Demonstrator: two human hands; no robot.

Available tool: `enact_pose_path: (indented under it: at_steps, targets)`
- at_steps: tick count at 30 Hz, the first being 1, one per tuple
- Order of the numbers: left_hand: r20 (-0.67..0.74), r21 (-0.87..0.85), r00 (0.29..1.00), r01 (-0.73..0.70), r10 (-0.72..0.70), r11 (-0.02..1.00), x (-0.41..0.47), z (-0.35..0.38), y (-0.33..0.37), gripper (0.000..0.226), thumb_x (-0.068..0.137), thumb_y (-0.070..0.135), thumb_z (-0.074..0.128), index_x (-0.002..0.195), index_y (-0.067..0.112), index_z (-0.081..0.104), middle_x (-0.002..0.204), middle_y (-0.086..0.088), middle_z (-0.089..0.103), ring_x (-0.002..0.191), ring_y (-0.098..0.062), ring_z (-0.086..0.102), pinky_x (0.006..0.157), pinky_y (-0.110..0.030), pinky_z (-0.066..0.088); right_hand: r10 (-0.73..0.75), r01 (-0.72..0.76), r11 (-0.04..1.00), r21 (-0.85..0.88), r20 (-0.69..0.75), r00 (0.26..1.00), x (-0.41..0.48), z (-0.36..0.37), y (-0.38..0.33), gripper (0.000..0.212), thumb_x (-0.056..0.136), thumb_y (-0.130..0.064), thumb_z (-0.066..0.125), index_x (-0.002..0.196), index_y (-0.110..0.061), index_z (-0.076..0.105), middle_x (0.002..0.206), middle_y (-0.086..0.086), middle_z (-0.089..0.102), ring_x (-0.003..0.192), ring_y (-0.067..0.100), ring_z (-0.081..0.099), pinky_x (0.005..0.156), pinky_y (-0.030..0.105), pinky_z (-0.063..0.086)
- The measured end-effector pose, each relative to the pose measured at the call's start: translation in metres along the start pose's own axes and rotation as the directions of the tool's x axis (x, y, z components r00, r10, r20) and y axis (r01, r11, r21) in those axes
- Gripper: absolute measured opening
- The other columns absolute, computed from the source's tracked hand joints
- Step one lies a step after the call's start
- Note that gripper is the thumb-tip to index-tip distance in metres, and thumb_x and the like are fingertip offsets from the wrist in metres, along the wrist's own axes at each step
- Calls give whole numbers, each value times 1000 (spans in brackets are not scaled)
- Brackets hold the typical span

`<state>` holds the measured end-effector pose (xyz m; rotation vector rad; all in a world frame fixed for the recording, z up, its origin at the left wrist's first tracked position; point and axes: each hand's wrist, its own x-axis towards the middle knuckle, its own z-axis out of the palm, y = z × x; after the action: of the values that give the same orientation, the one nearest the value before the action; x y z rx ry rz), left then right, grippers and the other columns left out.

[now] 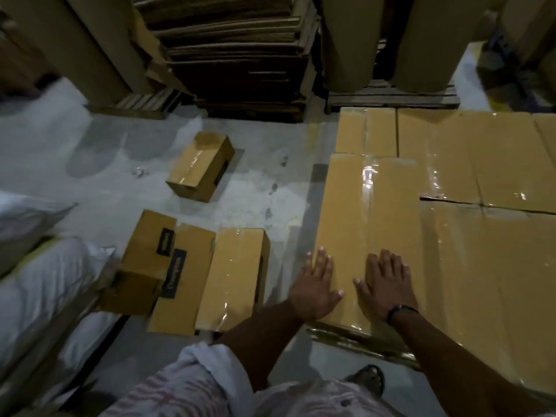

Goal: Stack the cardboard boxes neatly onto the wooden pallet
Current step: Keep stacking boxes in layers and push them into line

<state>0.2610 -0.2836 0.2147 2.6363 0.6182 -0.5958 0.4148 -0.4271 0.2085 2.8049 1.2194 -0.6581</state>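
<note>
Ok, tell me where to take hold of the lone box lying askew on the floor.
Take the lone box by its two long side faces, reaching down from above. It lies flat, taped top up, with floor all round, so both sides look free, and its width is the shorter span.

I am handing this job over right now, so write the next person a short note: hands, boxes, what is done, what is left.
Left hand: open, flat on the near stacked box.
Right hand: open, flat on the same box.
Done: a layer of taped boxes lies side by side at the right, and what looks like the pallet edge shows beneath its near corner.
Left: four boxes on the floor. A lone box sits farther off. Three are bunched nearby: a plain box, a labelled box and a tilted box leaning on it.
</note>
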Motion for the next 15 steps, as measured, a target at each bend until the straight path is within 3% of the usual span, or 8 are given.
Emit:
enact_pose_path:
  at_steps: [3, 5, 7, 11, 15]
  targets:
    - [-50, -142, 998, -35, 29, 989, -20, -7, -23, 85, 101, 68, 11, 163, 12, -7, 167, -12, -25, 155, -37, -19, 127, -53, 2, 44, -38, 998, 53, -107, 993, -4, 0, -40, 80, 102, -60, 30, 162, -15, 3, 168, 19, -8, 154, 39, -7, 125, 54, 0]
    - [-148, -253, 987, 23, -63, 967, -36, -16, -51, 85, 99, 68, 7, 164, 15, -6, 168, -11, -24, 156, -34, -17, 127, -49, 1, 24, -13, 998, 60, -174, 984, 0, -1, -73, 81, 103, -57, 33, 162, -12, 2, 168, 19, -10, 154, 39, -9, 125, 53, -3]
    - [-211, -315, 965, 84, -156, 946, -56, -17, -92, 76, 107, 58, 22, 164, 16, -3, 168, -11, -22, 156, -33, -17, 128, -48, -1, -28, 38, 998, 46, -202, 979, 4, 2, -113, 79, 103, -56, 30, 162, -11, 3, 168, 19, -10, 155, 38, -10, 125, 51, -5]
    - [-202, -322, 941, 198, -271, 926, -112, -14, -201, 74, 108, 55, 28, 165, 21, -2, 169, -8, -21, 157, -36, -12, 126, -48, 3, -115, 130, 991, 42, -264, 958, 11, 10, -211, 79, 102, -60, 28, 162, -13, 6, 169, 17, -4, 155, 36, -8, 126, 51, -3]
    - [-156, -361, 898, 336, -411, 870, -170, -4, -301, 78, 106, 61, 24, 164, 20, -6, 169, -11, -22, 156, -38, -11, 126, -50, 5, -196, 209, 977, 37, -218, 956, 9, 24, -304, 80, 102, -61, 27, 163, -14, 6, 169, 16, -3, 155, 35, -8, 126, 49, -4]
